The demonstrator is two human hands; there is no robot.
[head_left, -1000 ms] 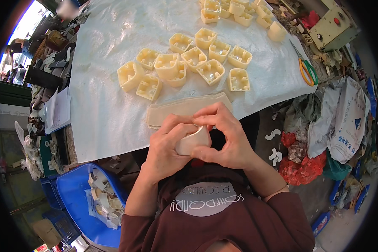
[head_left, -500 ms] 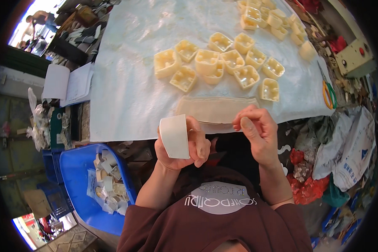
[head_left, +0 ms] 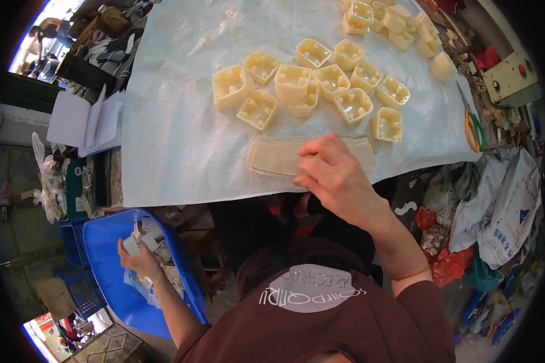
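Note:
My left hand (head_left: 142,260) is down inside the blue tub (head_left: 191,284) at the left, its fingers closed round a small white-sided cup (head_left: 132,243). My right hand (head_left: 334,175) hangs over the stack of flat, slightly curved beige strips (head_left: 271,156) near the table's front edge. Its fingers are bent and drawn together at the strips; whatever is between the fingertips is hidden. Beyond the strips lies a loose group of pale yellow, hollow cups (head_left: 258,111) with rounded corners. Several show small posts inside.
More yellow cups (head_left: 395,21) are heaped at the far right. Scissors (head_left: 473,130) with orange and green handles lie by the table's right edge. An open notebook (head_left: 72,121) sits to the left. Plastic sacks (head_left: 496,212) hang at the right, near a control box (head_left: 511,78).
My left hand has carried the white-sided cup from in front of my chest down left into the tub. My right hand has moved left, over the beige strips.

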